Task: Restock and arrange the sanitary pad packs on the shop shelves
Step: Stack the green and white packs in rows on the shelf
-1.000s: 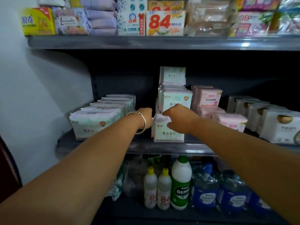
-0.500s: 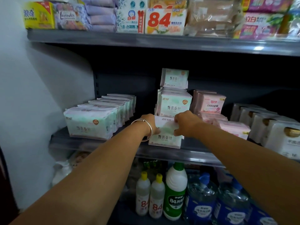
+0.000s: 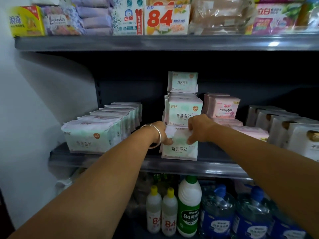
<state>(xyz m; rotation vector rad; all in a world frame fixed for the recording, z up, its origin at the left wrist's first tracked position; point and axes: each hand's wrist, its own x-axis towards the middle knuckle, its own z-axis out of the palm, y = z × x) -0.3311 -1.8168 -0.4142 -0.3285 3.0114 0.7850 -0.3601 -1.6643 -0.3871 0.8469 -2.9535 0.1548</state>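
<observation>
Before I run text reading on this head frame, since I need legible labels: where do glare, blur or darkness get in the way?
Head view: glare streaks the grey upper shelf edge at right; the back of the middle shelf is in deep shadow; the far-left row of pale green pad packs looks smeared, its print faint; the wide lens bows the shelf lines; the green-and-white pad pack under both hands reads clearly.

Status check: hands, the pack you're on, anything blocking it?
Left hand and right hand both grip the mint-green plastic pad pack at the grey metal shelf front. Same-brand stack directly behind; nothing blocking.
</observation>
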